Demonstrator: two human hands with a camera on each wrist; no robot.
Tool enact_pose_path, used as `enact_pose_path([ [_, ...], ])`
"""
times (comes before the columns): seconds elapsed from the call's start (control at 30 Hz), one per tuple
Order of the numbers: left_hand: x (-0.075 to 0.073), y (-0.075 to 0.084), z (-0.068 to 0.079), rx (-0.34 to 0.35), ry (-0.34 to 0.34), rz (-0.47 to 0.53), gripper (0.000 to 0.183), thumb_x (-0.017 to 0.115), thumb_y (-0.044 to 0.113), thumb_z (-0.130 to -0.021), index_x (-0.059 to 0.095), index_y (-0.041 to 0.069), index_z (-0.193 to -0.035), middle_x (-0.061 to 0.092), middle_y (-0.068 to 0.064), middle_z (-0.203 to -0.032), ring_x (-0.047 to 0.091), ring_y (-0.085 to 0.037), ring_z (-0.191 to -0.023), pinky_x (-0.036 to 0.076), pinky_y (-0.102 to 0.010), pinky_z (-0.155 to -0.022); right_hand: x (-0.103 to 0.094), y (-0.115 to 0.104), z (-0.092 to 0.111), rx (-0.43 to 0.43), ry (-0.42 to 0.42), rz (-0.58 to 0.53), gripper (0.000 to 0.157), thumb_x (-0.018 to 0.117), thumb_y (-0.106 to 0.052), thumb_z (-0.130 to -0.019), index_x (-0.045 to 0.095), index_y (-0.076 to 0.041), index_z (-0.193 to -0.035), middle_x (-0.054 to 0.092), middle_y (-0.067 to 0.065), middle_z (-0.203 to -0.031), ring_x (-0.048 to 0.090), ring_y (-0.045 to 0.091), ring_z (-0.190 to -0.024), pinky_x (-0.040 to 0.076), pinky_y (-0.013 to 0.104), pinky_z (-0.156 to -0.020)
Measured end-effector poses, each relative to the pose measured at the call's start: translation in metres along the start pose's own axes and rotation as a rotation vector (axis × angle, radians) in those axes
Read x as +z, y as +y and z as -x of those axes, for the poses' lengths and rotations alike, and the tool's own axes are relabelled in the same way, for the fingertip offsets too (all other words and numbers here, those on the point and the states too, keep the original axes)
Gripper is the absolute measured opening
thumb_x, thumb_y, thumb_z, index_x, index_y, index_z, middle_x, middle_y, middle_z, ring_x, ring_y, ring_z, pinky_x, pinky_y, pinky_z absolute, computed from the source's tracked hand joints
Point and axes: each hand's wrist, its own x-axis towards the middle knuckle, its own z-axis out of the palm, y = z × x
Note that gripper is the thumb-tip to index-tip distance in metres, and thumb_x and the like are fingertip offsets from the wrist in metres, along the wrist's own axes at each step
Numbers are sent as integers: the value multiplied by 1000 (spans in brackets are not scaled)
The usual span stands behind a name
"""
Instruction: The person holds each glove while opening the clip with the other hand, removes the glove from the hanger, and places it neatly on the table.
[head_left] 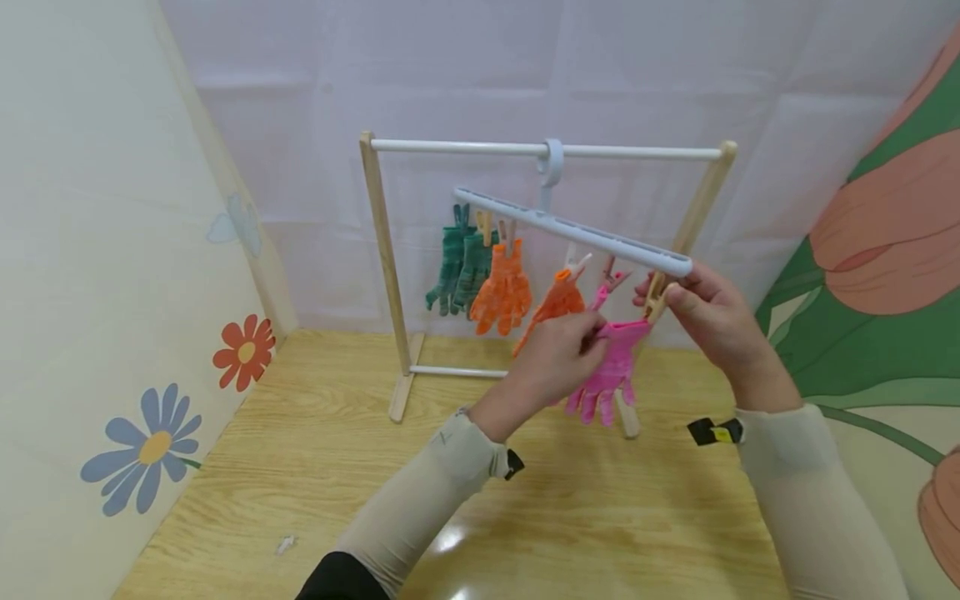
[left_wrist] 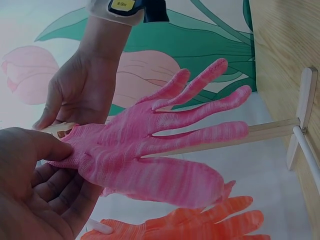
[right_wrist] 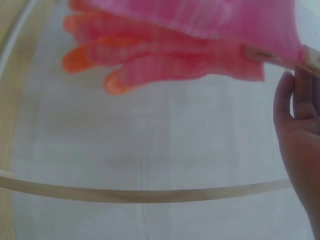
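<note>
My left hand (head_left: 551,362) pinches the cuff of a pink knit glove (head_left: 617,367), thumb on top in the left wrist view. The glove's fingers hang downward. At the cuff's right corner, my right hand (head_left: 716,329) pinches a wooden clothespin (head_left: 655,298) below the right end of a pale blue hanger (head_left: 585,235). The right wrist view shows only part of that hand, beside the clothespin (right_wrist: 272,59). A second pink glove (head_left: 600,297) hangs just behind, mostly hidden. The hanger tilts down toward the right hand.
The hanger's hook (head_left: 552,162) sits on the white top rod (head_left: 457,147) of a wooden-legged rack (head_left: 386,258). Green gloves (head_left: 450,267) and orange gloves (head_left: 504,287) hang from clothespins to the left. A small whitish scrap (head_left: 285,544) lies on the wood-grain table (head_left: 247,467).
</note>
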Motion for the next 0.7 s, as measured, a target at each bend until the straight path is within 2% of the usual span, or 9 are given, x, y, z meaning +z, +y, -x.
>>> enact_pose_path([
  [0.33, -5, -1, 5, -13, -6, -16, 5, 64, 16, -99, 67, 13, -98, 56, 7, -73, 45, -4, -62, 37, -14, -54, -6, -1, 6, -2, 28, -12, 31, 41, 5, -105, 45, 22, -131, 64, 17, -119, 63, 25, -114, 42, 33, -109],
  [0.7, -11, -11, 24, -4, -28, 26, 8, 63, 16, -99, 68, 11, -104, 56, 5, -77, 46, -6, -66, 37, -15, -56, -4, -1, 13, 8, 88, -76, 32, 40, 4, -106, 48, 21, -131, 64, 18, -120, 65, 26, -112, 44, 33, -108],
])
